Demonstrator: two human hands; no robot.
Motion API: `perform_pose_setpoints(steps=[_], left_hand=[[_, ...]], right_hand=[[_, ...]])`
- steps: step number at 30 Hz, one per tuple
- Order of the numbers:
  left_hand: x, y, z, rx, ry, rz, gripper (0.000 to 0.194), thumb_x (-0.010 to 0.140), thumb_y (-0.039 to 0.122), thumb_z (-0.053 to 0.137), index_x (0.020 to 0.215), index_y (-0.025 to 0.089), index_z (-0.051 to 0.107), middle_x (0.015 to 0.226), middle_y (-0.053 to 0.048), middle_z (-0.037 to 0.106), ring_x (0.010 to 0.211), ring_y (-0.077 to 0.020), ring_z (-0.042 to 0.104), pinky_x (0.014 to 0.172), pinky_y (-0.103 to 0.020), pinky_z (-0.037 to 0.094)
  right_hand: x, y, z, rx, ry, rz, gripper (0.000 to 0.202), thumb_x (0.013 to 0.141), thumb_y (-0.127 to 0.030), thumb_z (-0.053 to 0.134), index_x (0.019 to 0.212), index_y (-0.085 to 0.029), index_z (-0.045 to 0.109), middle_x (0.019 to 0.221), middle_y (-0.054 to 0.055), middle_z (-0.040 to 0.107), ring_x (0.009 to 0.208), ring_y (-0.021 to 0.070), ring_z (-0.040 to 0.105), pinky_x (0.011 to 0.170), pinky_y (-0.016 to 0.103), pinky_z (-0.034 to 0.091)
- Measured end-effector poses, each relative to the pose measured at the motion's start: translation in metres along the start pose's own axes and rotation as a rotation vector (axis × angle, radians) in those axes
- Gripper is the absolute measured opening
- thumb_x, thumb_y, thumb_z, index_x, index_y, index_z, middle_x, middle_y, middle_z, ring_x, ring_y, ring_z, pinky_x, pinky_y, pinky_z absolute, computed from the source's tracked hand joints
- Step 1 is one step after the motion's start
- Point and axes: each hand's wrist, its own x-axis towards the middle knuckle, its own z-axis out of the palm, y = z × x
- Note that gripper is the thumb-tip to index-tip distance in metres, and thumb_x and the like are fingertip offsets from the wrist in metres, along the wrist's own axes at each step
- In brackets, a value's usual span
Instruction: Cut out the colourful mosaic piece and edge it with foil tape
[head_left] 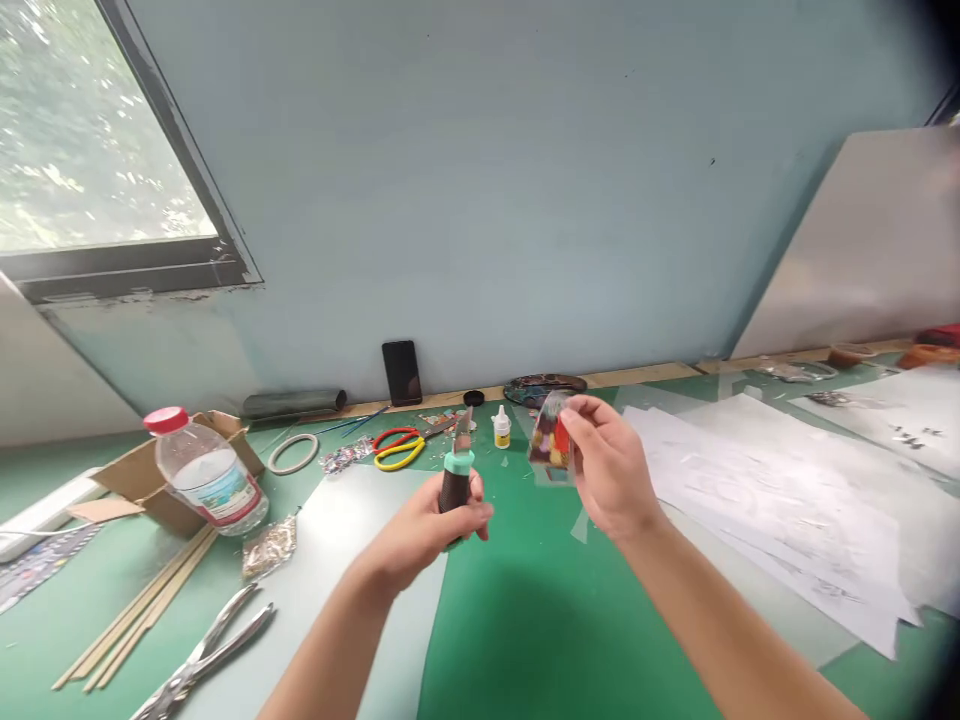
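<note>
While left hand (pixel 431 518) curls round black-handled tool (pixel 454 486), right hand (pixel 611 465) pinches colourful sheet (pixel 547 440).

Pale blue painted wall (pixel 480 200) behind a glossy green tabletop (pixel 495 640)
Upper left, a dark-framed glass window (pixel 127 272) shows bright green foliage (pixel 52 120); right, a flat pale-grey panel (pixel 862 240) with a slanting edge.

A dark-framed glass window (pixel 94 130) occupied the upper left of the frame. A black rectangular smartphone (pixel 403 373) stood against the pale blue painted wall (pixel 480 200), left of centre. At left, a clear plastic bottle with a red screw cap (pixel 217 487) was positioned in front of an open brown cardboard box (pixel 139 472). Slender pale wooden strips (pixel 146 607) lay at lower left, near silver metal pliers (pixel 197 665). At right, white paper sheets (pixel 765 490) overlapped one another.
</note>
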Motion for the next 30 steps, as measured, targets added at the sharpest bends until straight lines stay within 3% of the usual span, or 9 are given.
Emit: perform_pose_setpoints(steps=[3,6,9,17,22,26,30], left_hand=[[-0.005,-0.028,0.015,-0.213,0.219,0.046,0.037,0.086,0.053,0.069,0.087,0.022,0.050,0.052,0.010,0.039,0.049,-0.0100,0.039,0.058,-0.027,0.039],[-0.006,-0.046,0.028,-0.161,0.351,0.071,0.044,0.083,0.059,0.073,0.093,0.018,0.059,0.062,0.006,0.050,0.049,-0.0088,0.045,0.053,-0.025,0.037],[-0.005,-0.052,0.038,-0.153,0.337,0.045,0.047,0.081,0.060,0.075,0.083,0.015,0.063,0.065,0.002,0.055,0.052,-0.0093,0.050,0.053,-0.025,0.039],[-0.003,-0.064,0.046,-0.468,0.343,-0.094,0.038,0.079,0.048,0.079,0.075,0.014,0.062,0.055,0.001,0.059,0.048,-0.0100,0.052,0.052,-0.024,0.040],[-0.001,-0.073,0.047,-0.597,0.325,-0.165,0.036,0.082,0.046,0.076,0.073,0.015,0.061,0.048,0.001,0.056,0.047,-0.0113,0.052,0.053,-0.024,0.041],[-0.001,-0.076,0.045,-0.562,0.372,-0.104,0.036,0.079,0.045,0.081,0.077,0.015,0.061,0.055,0.002,0.058,0.050,-0.0096,0.051,0.053,-0.023,0.040],[-0.002,-0.074,0.040,-0.414,0.400,-0.058,0.038,0.077,0.046,0.084,0.076,0.015,0.063,0.059,0.003,0.057,0.052,-0.0082,0.050,0.053,-0.022,0.039]], right_hand=[[-0.025,0.034,-0.010,-0.179,-0.069,0.105,0.043,0.079,-0.049,0.083,0.106,-0.019,0.067,0.086,0.001,0.069,0.071,0.0129,0.064,0.062,0.025,0.055],[-0.048,0.055,-0.012,-0.305,-0.246,0.137,0.051,0.086,-0.051,0.077,0.122,-0.020,0.061,0.082,0.000,0.068,0.065,0.0140,0.065,0.057,0.027,0.056],[-0.063,0.064,-0.010,-0.328,-0.386,0.184,0.049,0.091,-0.053,0.070,0.125,-0.021,0.055,0.070,-0.004,0.062,0.053,0.0144,0.062,0.046,0.027,0.053],[-0.072,0.068,-0.012,-0.476,-0.266,0.072,0.039,0.089,-0.049,0.074,0.114,-0.022,0.059,0.055,-0.010,0.055,0.043,0.0126,0.056,0.044,0.025,0.047],[-0.071,0.067,-0.012,-0.450,-0.326,0.205,0.043,0.089,-0.053,0.073,0.113,-0.021,0.058,0.055,-0.009,0.060,0.043,0.0133,0.058,0.046,0.026,0.050],[-0.071,0.066,-0.012,-0.444,-0.287,0.284,0.037,0.091,-0.056,0.069,0.095,-0.023,0.052,0.053,-0.007,0.064,0.041,0.0121,0.055,0.044,0.024,0.047],[-0.072,0.065,-0.011,-0.431,-0.325,0.338,0.038,0.092,-0.058,0.067,0.096,-0.023,0.054,0.054,-0.006,0.065,0.042,0.0117,0.055,0.044,0.023,0.044]])
